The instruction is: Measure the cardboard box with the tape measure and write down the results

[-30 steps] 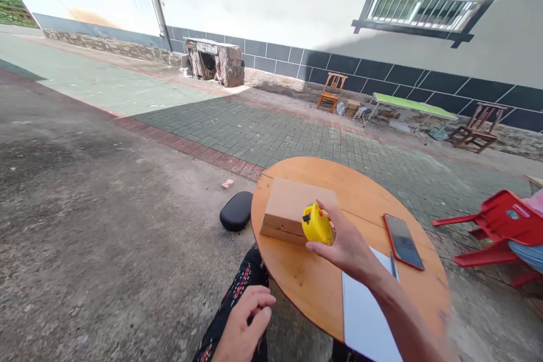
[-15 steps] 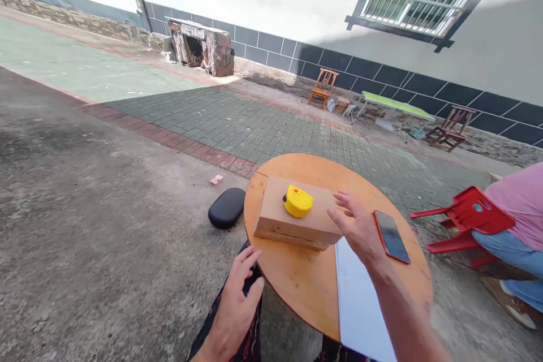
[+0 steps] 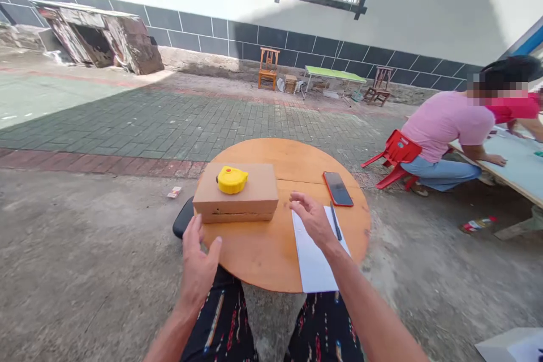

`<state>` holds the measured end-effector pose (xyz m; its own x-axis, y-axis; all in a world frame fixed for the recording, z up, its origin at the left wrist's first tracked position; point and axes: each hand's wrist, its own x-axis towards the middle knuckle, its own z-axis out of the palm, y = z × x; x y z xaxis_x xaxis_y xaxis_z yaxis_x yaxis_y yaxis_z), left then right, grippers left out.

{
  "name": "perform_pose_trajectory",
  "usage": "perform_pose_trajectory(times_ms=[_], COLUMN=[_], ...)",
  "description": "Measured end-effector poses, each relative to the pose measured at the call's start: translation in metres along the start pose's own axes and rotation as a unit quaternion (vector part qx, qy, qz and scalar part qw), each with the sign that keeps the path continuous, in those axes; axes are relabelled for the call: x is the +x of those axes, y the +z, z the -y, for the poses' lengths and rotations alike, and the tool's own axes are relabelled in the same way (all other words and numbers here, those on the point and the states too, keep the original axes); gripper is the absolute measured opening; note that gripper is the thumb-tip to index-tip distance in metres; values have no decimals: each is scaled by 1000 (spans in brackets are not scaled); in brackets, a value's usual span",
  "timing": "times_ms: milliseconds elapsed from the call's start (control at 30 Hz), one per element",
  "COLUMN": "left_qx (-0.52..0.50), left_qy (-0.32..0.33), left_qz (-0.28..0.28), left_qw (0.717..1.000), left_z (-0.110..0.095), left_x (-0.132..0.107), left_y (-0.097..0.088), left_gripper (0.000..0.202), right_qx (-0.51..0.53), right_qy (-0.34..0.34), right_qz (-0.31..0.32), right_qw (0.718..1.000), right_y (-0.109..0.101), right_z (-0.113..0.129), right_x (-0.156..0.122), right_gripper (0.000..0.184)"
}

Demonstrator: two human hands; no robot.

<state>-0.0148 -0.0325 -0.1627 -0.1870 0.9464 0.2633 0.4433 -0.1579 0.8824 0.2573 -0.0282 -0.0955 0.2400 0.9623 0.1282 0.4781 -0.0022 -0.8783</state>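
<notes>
A yellow tape measure (image 3: pixel 232 181) rests on top of a brown cardboard box (image 3: pixel 259 186), which lies on the left half of a round wooden table (image 3: pixel 275 150). My left hand (image 3: pixel 198 266) is open beside the box's near left corner, fingers apart and holding nothing. My right hand (image 3: pixel 311 218) hovers over white paper (image 3: pixel 311 266), its fingers loosely bent and nothing in them. On the paper, just right of that hand, lies a dark pen (image 3: pixel 335 222). A phone with a red edge (image 3: pixel 338 189) lies farther right.
Low on the left, a black case (image 3: pixel 181 222) is partly hidden by the table. To the right, a person in pink (image 3: pixel 445 119) sits on a red plastic chair (image 3: pixel 399 150) at another table (image 3: pixel 524 167). A bottle (image 3: pixel 478 224) lies on the ground there.
My view has swung right, bringing the people and the pen into sight. My right hand has drawn away from the box to over the paper. The tape measure stays on the box.
</notes>
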Motion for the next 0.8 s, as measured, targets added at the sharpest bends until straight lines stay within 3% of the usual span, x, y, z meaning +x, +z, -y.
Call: perform_pose_trajectory(times_ms=[100,167,233,367,500,600,700,800], left_qx=[53,74,90,153,209,232,246,251], left_qy=[79,144,203,268,288,292,291,294], left_qz=[38,110,187,322,373,370,366,373], left_qw=[995,981,957,895,857,851,849,844], left_z=[-8,-19,-36,-68,-80,-79,-77,-77], left_x=[-40,-69,-91,-101,-94,-91,-92,-91], left_y=[9,25,48,95,120,121,113,105], left_gripper=[48,38,35,38,41,41,42,44], right_qx=[-80,-149,-217,-321,-361,-353,-309,-105], right_qy=[51,79,93,99,90,80,64,63], right_qz=[-49,-61,-58,-57,-59,-55,-62,-74], right_qw=[994,984,970,940,926,931,947,990], right_y=[-54,-85,-102,-94,-77,-81,-99,-119], right_z=[-38,-62,-78,-90,-91,-91,-94,-97], right_x=[-19,-31,-38,-38,-34,-35,-43,-56], right_gripper=[33,28,26,26,29,39,42,36])
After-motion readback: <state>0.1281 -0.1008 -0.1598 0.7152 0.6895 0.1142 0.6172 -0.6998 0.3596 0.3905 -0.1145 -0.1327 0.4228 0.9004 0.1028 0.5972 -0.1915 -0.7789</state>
